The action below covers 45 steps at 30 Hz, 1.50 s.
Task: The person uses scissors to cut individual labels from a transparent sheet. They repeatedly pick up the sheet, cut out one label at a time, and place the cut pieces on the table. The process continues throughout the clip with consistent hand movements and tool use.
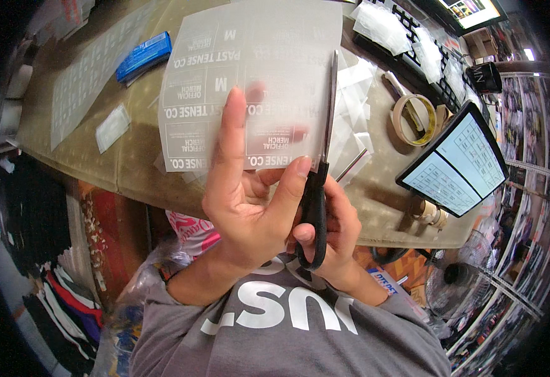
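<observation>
A translucent sheet [275, 31] printed with rows of white labels is held up over the table. My left hand [237, 195] grips its lower part, index finger stretched across the front and other fingertips showing faintly through from behind. The left thumb lies close to the scissors' pivot. My right hand [343, 226] is closed round the black handles of a pair of scissors [314, 210]. The blades point upward along the sheet's right edge and look nearly closed. Part of the right fingers is hidden behind the handles.
Cut translucent pieces [354, 94] lie right of the sheet, near a tape roll [403, 119]. A tablet [460, 157] stands at the right, a keyboard [441, 94] behind it. At left are a blue packet [143, 58] and another printed sheet [89, 88]. A fan [457, 276] stands below the table.
</observation>
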Each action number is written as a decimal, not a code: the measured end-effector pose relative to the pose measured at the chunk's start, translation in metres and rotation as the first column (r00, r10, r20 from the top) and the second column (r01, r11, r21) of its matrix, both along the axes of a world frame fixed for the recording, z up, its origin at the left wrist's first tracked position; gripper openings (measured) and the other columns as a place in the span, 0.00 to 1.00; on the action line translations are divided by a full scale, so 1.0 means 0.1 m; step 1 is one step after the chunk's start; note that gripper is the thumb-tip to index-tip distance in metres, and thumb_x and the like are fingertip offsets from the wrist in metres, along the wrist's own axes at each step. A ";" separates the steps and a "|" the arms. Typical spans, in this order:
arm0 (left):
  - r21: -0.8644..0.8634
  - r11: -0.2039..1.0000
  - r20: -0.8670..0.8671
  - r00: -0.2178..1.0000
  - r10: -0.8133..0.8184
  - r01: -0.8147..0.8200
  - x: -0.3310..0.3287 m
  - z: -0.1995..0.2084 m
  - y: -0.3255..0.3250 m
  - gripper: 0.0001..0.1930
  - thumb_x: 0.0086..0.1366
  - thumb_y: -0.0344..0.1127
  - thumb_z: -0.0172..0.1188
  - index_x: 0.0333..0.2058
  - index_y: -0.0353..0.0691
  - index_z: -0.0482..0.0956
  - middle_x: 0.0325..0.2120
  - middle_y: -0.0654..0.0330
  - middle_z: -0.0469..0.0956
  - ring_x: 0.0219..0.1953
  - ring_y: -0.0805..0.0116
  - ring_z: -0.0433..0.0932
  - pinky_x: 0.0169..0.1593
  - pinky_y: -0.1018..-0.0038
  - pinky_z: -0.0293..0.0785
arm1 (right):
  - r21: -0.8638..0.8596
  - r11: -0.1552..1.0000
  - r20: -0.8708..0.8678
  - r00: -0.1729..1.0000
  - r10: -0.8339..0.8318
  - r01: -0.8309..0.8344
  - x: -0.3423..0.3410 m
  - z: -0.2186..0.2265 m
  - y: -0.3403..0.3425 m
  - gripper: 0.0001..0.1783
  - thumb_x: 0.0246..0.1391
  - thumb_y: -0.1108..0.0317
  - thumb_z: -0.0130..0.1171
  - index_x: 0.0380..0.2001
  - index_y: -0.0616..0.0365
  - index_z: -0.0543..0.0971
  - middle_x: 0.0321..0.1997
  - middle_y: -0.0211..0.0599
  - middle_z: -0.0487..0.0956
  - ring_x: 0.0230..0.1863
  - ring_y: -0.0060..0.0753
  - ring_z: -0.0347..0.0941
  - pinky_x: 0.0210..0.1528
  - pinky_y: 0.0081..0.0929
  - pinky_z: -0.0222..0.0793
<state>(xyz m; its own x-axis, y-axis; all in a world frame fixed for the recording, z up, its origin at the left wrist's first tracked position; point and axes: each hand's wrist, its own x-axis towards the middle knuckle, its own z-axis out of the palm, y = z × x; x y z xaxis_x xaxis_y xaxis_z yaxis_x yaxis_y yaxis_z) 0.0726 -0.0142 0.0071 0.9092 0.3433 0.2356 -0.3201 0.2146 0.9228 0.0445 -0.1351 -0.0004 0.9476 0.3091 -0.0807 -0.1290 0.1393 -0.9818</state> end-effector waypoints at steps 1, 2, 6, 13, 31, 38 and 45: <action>-0.006 1.000 -0.005 1.000 0.005 -0.005 0.00 0.00 -0.01 0.38 0.59 0.17 0.55 0.64 0.29 0.45 0.62 0.45 0.54 0.52 0.61 0.71 0.46 0.76 0.79 | 0.020 1.000 -0.011 1.000 -0.011 0.011 0.02 0.01 0.01 0.42 0.49 0.61 0.67 0.60 0.73 0.58 0.28 0.36 0.77 0.25 0.16 0.72 0.25 0.13 0.64; -0.012 1.000 -0.009 1.000 0.011 -0.011 0.00 0.00 -0.02 0.38 0.59 0.16 0.55 0.64 0.29 0.45 0.62 0.45 0.54 0.52 0.61 0.71 0.46 0.76 0.79 | 0.022 1.000 -0.003 1.000 -0.012 0.012 0.03 0.01 0.01 0.42 0.49 0.61 0.67 0.60 0.73 0.58 0.29 0.37 0.77 0.26 0.17 0.72 0.26 0.14 0.65; -0.019 1.000 -0.048 0.999 -0.021 0.021 -0.02 0.01 -0.02 0.39 0.58 0.15 0.55 0.65 0.31 0.45 0.63 0.47 0.53 0.52 0.64 0.71 0.48 0.76 0.76 | 0.020 0.999 0.006 1.000 -0.029 0.029 0.04 0.01 0.01 0.41 0.50 0.62 0.66 0.60 0.74 0.58 0.30 0.38 0.78 0.27 0.18 0.72 0.27 0.15 0.67; 0.004 1.000 -0.044 0.999 -0.023 0.023 -0.01 -0.02 -0.03 0.37 0.59 0.16 0.55 0.64 0.30 0.46 0.62 0.46 0.55 0.52 0.61 0.72 0.47 0.75 0.78 | -0.011 1.000 -0.019 0.999 -0.026 0.026 0.03 0.04 0.00 0.41 0.51 0.61 0.65 0.60 0.73 0.57 0.31 0.40 0.78 0.27 0.18 0.73 0.27 0.15 0.67; -0.031 0.986 -0.160 0.973 -0.164 0.161 -0.09 -0.12 -0.03 0.37 0.56 0.14 0.55 0.63 0.32 0.52 0.60 0.47 0.59 0.54 0.62 0.70 0.50 0.73 0.76 | 0.006 0.959 -0.030 0.959 -0.283 0.283 0.23 -0.05 0.08 0.39 0.56 0.53 0.59 0.60 0.70 0.58 0.26 0.29 0.74 0.21 0.13 0.67 0.20 0.12 0.60; 0.019 0.988 -0.217 0.966 -0.143 0.150 0.04 -0.15 0.40 0.25 0.54 0.16 0.58 0.52 0.30 0.68 0.49 0.53 0.71 0.49 0.69 0.71 0.53 0.75 0.69 | -0.079 0.957 -0.100 0.953 -0.286 0.279 0.20 0.03 -0.06 0.46 0.52 0.40 0.57 0.60 0.68 0.59 0.16 0.26 0.68 0.12 0.15 0.62 0.12 0.14 0.57; 0.442 0.881 -0.256 0.965 -0.057 0.170 0.20 -0.17 0.98 0.14 0.51 0.20 0.61 0.39 0.34 0.75 0.36 0.61 0.76 0.41 0.75 0.72 0.48 0.79 0.67 | 0.005 0.999 -0.275 0.960 0.042 -0.043 -0.26 -0.05 -0.54 0.47 0.50 0.41 0.60 0.60 0.66 0.57 0.20 0.31 0.71 0.17 0.20 0.68 0.19 0.16 0.63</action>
